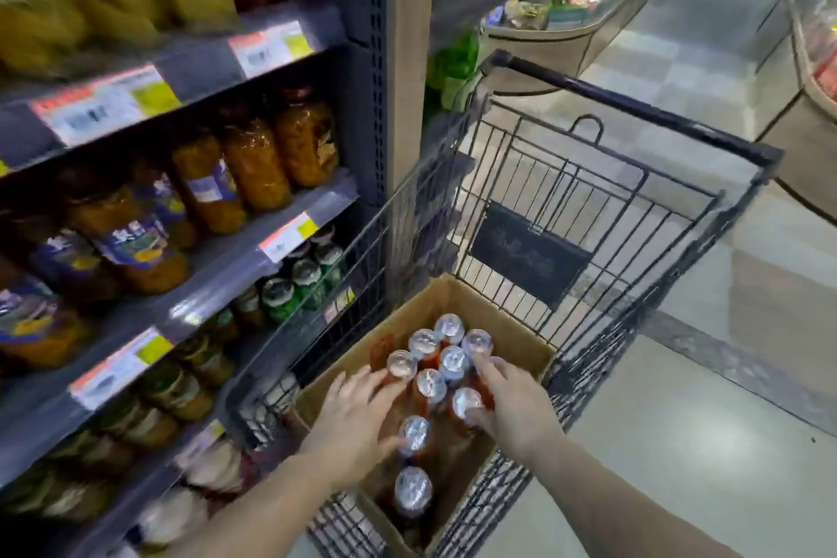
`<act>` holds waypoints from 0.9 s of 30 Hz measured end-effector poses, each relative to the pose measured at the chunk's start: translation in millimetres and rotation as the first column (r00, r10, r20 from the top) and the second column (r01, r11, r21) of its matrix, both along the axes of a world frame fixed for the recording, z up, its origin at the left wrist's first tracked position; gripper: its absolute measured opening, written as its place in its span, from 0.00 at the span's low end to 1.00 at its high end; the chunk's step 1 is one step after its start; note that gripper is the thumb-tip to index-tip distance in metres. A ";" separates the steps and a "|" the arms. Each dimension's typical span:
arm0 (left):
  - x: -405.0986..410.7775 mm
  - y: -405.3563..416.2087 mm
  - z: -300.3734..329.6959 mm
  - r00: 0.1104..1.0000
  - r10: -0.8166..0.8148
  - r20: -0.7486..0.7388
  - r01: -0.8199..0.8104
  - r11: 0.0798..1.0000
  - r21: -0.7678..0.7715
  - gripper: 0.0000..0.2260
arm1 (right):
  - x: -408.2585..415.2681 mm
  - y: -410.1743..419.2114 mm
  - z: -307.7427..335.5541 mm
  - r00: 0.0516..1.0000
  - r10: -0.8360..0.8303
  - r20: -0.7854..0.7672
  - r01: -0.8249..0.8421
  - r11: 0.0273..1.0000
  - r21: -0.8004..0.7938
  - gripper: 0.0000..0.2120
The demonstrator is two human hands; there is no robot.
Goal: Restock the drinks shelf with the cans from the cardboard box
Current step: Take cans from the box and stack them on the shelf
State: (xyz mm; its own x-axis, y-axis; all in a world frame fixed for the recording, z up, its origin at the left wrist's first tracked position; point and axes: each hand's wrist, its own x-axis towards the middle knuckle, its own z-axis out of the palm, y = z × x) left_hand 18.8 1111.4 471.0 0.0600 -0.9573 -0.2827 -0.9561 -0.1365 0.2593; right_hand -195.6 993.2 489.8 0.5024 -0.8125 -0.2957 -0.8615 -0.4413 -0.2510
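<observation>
cardboard box (pixel 507 347) in a wire cart (pixel 602 213), holding upright red cans (pixel 429 385) beside the shelf (pixel 235 267). left hand (pixel 358 417) spread loose over the cans, right hand (pixel 512 408) fingers curling round one, likely to lift it for stocking.

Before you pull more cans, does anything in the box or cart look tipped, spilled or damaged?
Nothing stands out. The silver-topped red cans stand upright in the open brown cardboard box, which sits inside the black wire shopping cart. No spill shows. Both the left hand and right hand reach among the cans.
</observation>
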 end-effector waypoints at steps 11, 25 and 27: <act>14.2 -47.5 -120.6 0.984 -0.130 -0.123 0.154 0.965 0.211 0.35 | 34.4 -47.7 -109.6 0.995 0.037 -0.094 -0.023 0.989 0.146 0.40; 13.0 -60.9 -174.2 0.939 -0.243 -0.245 0.308 0.910 0.279 0.41 | 22.5 -48.8 -152.0 0.952 -0.020 -0.304 0.092 0.971 0.223 0.38; 12.4 -61.6 -179.6 0.939 -0.222 -0.261 0.288 0.925 0.249 0.40 | 23.7 -50.8 -154.9 0.951 -0.029 -0.307 0.096 0.974 0.204 0.35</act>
